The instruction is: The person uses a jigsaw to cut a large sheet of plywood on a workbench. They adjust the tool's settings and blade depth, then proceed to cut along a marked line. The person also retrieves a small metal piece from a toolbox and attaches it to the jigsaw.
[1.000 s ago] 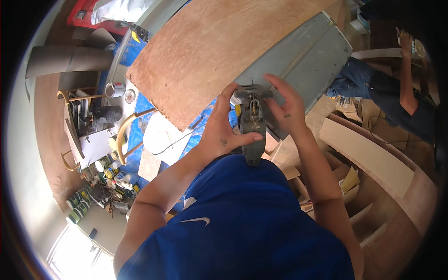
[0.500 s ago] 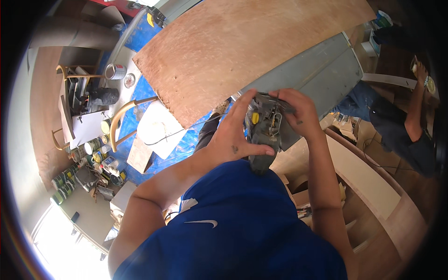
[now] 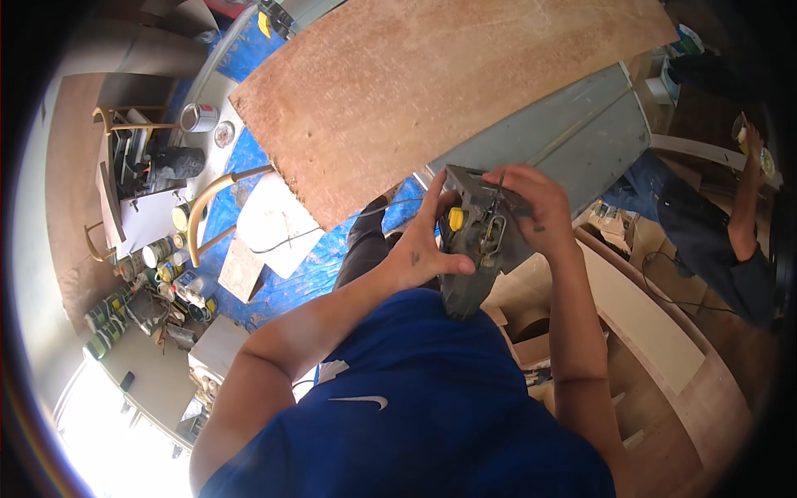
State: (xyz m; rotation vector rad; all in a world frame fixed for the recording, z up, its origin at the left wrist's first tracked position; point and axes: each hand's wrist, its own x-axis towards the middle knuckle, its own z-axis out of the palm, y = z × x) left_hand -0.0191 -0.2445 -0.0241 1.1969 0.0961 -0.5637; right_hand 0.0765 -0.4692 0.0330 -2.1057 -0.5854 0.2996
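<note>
Low in front of my torso I hold a dark grey power tool [image 3: 471,278] with yellow parts, apparently a jigsaw, its thin blade pointing up. My left hand [image 3: 418,249] wraps round its left side, thumb across the body. My right hand [image 3: 535,207] grips the upper right end, fingers curled near the blade and base plate. Beyond the tool a large plywood sheet [image 3: 432,91] lies over a grey panel [image 3: 573,133]. A black cord [image 3: 357,214] runs past my left hand.
A white board [image 3: 282,245] lies on blue sheeting [image 3: 328,274] beside a curved wooden chair part [image 3: 203,207]. Paint cans [image 3: 158,249] cluster at left. Another person [image 3: 706,241] in dark clothes is at right, near long curved boards [image 3: 656,332]. Wooden compartments sit lower right.
The tool has tilted and shifted slightly right and down, showing more of its yellow part. My right fingers have curled onto its top. My leg has come into view as the camera shifted.
</note>
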